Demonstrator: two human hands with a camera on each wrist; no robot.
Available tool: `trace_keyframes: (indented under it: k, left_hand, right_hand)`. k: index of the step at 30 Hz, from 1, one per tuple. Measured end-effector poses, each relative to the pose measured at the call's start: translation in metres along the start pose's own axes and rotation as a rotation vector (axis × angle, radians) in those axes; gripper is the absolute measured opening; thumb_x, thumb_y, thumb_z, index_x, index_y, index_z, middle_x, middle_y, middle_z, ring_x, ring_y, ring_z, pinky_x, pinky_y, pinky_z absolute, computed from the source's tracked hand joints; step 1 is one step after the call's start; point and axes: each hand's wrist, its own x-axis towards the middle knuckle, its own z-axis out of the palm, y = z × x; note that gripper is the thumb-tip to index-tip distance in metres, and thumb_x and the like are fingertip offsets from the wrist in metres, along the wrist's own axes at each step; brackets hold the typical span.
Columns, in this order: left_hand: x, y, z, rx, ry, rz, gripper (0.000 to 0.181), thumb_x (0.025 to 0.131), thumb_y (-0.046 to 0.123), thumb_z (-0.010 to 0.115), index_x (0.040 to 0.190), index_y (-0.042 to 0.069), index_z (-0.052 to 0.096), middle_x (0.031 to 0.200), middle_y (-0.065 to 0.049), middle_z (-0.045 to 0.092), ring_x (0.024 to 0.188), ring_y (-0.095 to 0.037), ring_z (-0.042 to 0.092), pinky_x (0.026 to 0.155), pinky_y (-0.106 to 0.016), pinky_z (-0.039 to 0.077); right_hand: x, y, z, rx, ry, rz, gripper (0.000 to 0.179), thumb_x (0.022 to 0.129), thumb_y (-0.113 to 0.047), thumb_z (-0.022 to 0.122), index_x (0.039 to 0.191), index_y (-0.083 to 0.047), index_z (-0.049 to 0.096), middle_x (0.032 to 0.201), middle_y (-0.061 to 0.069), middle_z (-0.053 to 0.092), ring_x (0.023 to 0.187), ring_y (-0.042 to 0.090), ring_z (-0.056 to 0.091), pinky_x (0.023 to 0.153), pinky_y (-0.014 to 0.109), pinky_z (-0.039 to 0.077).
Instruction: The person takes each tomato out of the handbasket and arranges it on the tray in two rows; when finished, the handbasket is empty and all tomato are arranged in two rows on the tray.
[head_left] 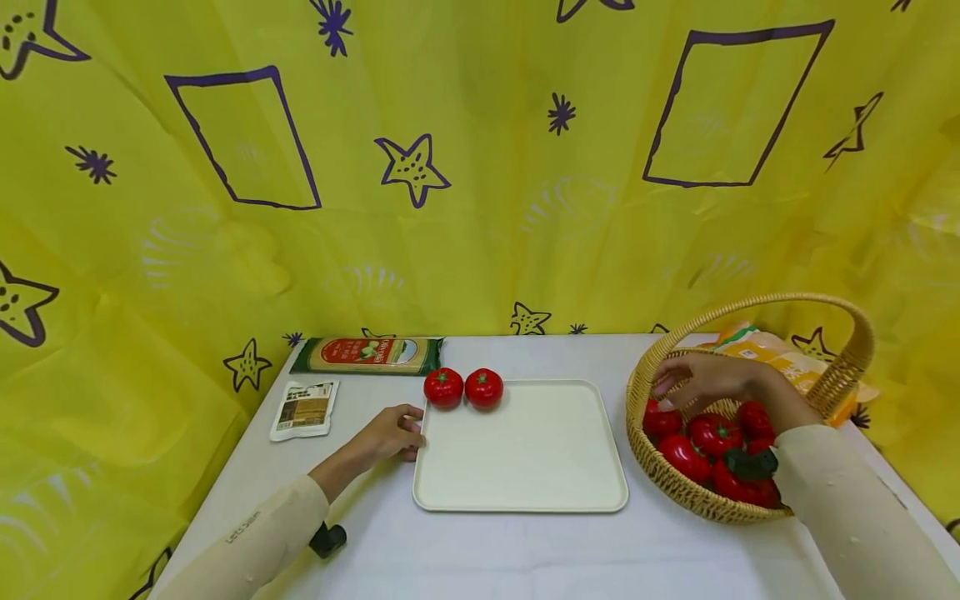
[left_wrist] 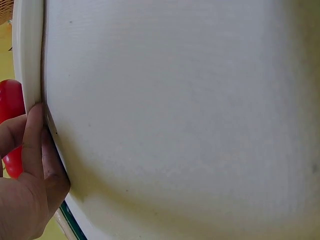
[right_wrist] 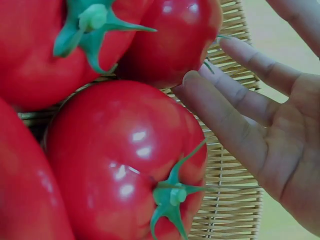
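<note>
Two red tomatoes (head_left: 443, 388) sit side by side at the far left corner of a white rectangular tray (head_left: 525, 458). My left hand (head_left: 393, 432) pinches the tray's left rim; the left wrist view shows a thumb and fingers at that edge. On the right stands a wicker basket (head_left: 686, 497) with a tall handle, holding several red tomatoes (head_left: 715, 434). My right hand (head_left: 701, 380) reaches into it under the handle. In the right wrist view its fingers (right_wrist: 220, 115) are spread, with fingertips against or very near one tomato (right_wrist: 170, 45).
A green-and-gold pasta packet (head_left: 367, 355) lies behind the tray at the back left. A white pouch with a brown label (head_left: 305, 410) lies left of it. Orange-and-white packaging (head_left: 780, 358) stands behind the basket. A yellow patterned curtain (head_left: 480, 250) hangs behind the white table.
</note>
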Motion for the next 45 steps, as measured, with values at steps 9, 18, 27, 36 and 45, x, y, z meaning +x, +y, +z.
trace_keyframes:
  k: [9,18,27,36,45]
  left_hand:
    - [0.0,-0.003,0.002,-0.011,-0.003,0.008,0.047,0.085,-0.006,0.07,0.129,-0.008,0.054,0.093,-0.011,0.058,0.072,-0.016,0.06,0.063,-0.027,0.061]
    - [0.0,-0.003,0.001,-0.015,-0.01,0.012,0.048,0.085,-0.006,0.07,0.13,-0.008,0.053,0.093,-0.011,0.058,0.071,-0.016,0.06,0.063,-0.027,0.061]
    - [0.0,-0.002,0.0,-0.008,-0.01,0.014,0.047,0.085,-0.006,0.069,0.129,-0.008,0.053,0.093,-0.011,0.058,0.071,-0.016,0.06,0.062,-0.026,0.061]
    - [0.0,0.001,0.0,0.005,0.002,-0.008,0.048,0.085,-0.004,0.07,0.13,-0.006,0.054,0.095,-0.012,0.058,0.073,-0.017,0.06,0.064,-0.028,0.061]
    - [0.0,0.002,0.0,0.0,0.006,-0.016,0.048,0.085,-0.005,0.07,0.13,-0.005,0.054,0.094,-0.01,0.056,0.072,-0.017,0.059,0.064,-0.028,0.061]
  right_hand:
    - [0.006,0.004,0.003,0.025,-0.024,0.024,0.055,0.091,-0.018,0.073,0.132,0.007,0.045,0.131,0.023,0.055,0.106,0.026,0.065,0.089,0.046,0.06]
    - [0.013,0.004,0.005,-0.016,-0.014,0.081,0.055,0.089,-0.02,0.077,0.129,0.005,0.048,0.129,0.02,0.058,0.105,0.025,0.065,0.088,0.043,0.06]
    - [0.015,0.002,0.005,-0.057,-0.026,0.107,0.068,0.09,-0.024,0.076,0.136,0.01,0.039,0.136,0.031,0.05,0.116,0.03,0.061,0.092,0.046,0.059]
    - [0.016,0.0,0.005,-0.09,-0.064,0.131,0.075,0.088,-0.023,0.077,0.14,0.013,0.036,0.134,0.029,0.053,0.115,0.029,0.061,0.093,0.044,0.058]
    - [0.02,0.002,0.004,-0.108,-0.089,0.099,0.054,0.085,-0.019,0.079,0.126,0.006,0.055,0.123,0.017,0.058,0.105,0.023,0.06,0.087,0.037,0.058]
